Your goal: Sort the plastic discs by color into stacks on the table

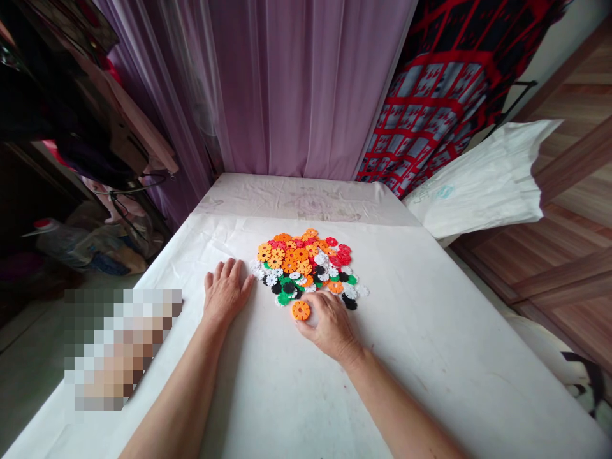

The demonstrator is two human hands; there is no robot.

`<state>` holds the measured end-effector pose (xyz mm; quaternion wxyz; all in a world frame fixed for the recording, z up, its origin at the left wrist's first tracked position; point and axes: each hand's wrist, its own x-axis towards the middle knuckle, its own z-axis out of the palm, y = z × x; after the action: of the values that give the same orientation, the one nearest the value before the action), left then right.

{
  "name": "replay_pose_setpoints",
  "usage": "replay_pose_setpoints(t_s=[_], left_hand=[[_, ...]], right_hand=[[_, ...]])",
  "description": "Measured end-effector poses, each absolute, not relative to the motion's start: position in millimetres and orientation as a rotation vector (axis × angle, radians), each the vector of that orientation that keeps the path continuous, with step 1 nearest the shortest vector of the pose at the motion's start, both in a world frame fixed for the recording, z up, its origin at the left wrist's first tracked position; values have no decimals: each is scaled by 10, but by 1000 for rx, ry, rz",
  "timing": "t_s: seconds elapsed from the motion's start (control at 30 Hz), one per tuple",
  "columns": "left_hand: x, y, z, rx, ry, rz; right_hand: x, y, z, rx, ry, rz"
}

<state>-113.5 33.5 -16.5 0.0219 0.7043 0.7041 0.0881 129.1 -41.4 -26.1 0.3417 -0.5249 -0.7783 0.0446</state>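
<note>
The notched flower discs look like moulded plastic, smooth and mostly matt; the white counter covering is smooth and plastic-like, with a faint sheen and fine creases. The lilac curtain is thin cloth, softly lustrous along its folds; the red-and-black patterned drape is matt cloth; the white bag is crinkled and paper-like; the panels show wood grain under a smooth finish; the red-capped bottle is clear plastic.

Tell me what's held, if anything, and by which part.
Right hand holds an orange notched disc, possibly several stacked, by its outer rim. Left hand lies on the table, holding nothing visible.
</note>
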Motion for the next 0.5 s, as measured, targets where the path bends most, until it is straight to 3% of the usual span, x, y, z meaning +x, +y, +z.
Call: replay_pose_setpoints(t_s=[0.5], left_hand=[[-1142,333,-169,2171,2170,317]], right_hand=[[1267,-381,-359,-1437,-1996,-17]])
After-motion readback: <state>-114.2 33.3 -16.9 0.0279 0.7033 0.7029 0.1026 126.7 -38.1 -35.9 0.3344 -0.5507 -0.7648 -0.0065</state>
